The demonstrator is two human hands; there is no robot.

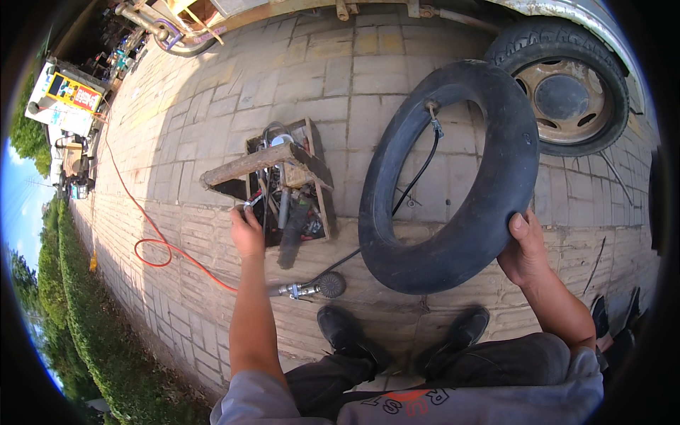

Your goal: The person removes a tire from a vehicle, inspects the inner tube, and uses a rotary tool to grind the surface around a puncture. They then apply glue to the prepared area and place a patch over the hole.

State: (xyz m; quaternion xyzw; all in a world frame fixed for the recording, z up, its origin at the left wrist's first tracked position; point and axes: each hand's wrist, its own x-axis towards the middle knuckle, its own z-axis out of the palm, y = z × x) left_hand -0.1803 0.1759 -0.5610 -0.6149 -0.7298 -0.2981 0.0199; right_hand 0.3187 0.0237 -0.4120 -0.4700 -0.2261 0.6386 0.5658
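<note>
An inflated black rubber inner tube stands tilted before me, and my right hand holds its lower right side, thumb on the outer surface. A brass-coloured valve stem sits on its inner rim, with a metal air chuck and black hose attached. My left hand grips a small red and silver object, perhaps a tube, at the left side of a wooden toolbox. The box has a rough wooden handle and holds many tools. An air inflator with a round gauge lies near my feet.
An orange air hose runs from the inflator to the far left. A wheel with a tyre is at the upper right, beside a vehicle. A thin metal rod lies nearby. Another person's feet show at the right edge.
</note>
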